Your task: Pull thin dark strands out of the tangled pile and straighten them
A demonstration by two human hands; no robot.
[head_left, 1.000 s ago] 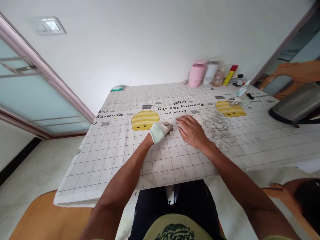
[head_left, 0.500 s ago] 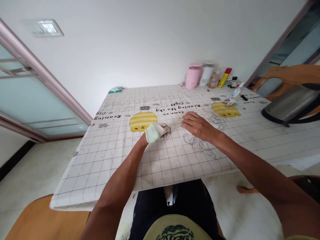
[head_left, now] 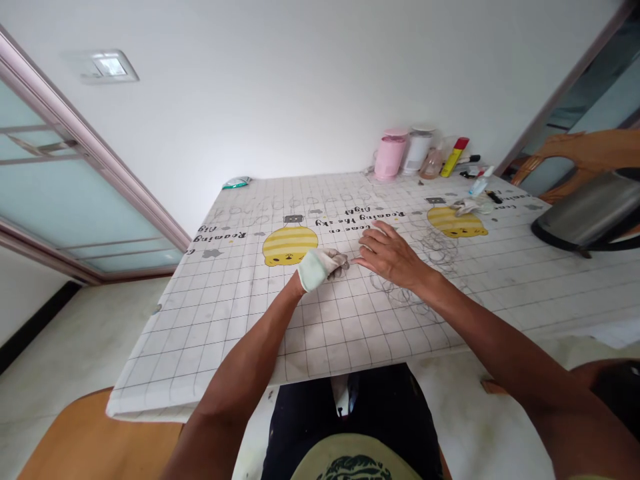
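Note:
My left hand point(head_left: 325, 265) wears a pale glove with a mint cuff. Its fingers are pinched together low over the tablecloth, and whatever small thing they hold is too fine to make out. Bare, my right hand point(head_left: 387, 253) reaches in from the right with its fingers apart, the lowest digit close to the left fingertips. Thin grey wire-like loops point(head_left: 400, 291) lie loosely below the right hand, and a second tangle of loops point(head_left: 437, 247) spreads beside its wrist. Farther back, rows of similar rings point(head_left: 295, 202) lie on the checked tablecloth point(head_left: 215, 333).
Along the wall stand a pink canister point(head_left: 390, 157), a white canister point(head_left: 417, 152), a bottle and a yellow spray can point(head_left: 454, 158). A crumpled glove point(head_left: 467, 207) lies at the right, near a steel kettle point(head_left: 590, 210). A green-white packet point(head_left: 237, 182) sits at the far left corner.
My right hand has lowered toward the left fingertips and its fingers have spread. The left hand stays pinched, near the same spot on the cloth. The whole view has shifted slightly.

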